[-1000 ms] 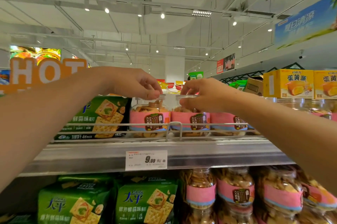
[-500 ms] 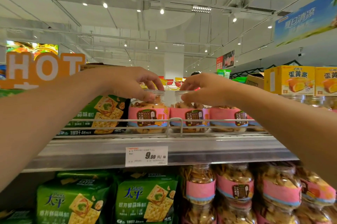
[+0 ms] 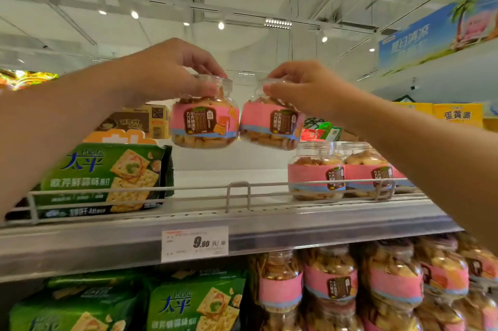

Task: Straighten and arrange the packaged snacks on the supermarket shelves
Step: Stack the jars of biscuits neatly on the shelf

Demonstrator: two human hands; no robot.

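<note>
My left hand (image 3: 172, 69) grips the lid of a clear biscuit jar with a pink label (image 3: 204, 123), held in the air above the top shelf (image 3: 215, 212). My right hand (image 3: 299, 85) grips the lid of a second pink-label jar (image 3: 270, 125), tilted slightly, its side touching the first jar. Both jars hang above a bare stretch of the shelf behind the wire rail (image 3: 237, 190). Two more pink-label jars (image 3: 316, 171) stand on the shelf to the right.
A green cracker pack (image 3: 105, 177) stands on the shelf at left. A price tag (image 3: 195, 243) hangs on the shelf front. Below are green cracker packs (image 3: 194, 303) and several pink-label jars (image 3: 334, 279). Yellow boxes (image 3: 456, 115) sit at far right.
Both hands have lifted the two jars off the top shelf and raised them above the rail, leaving that stretch of shelf bare. The camera has moved closer.
</note>
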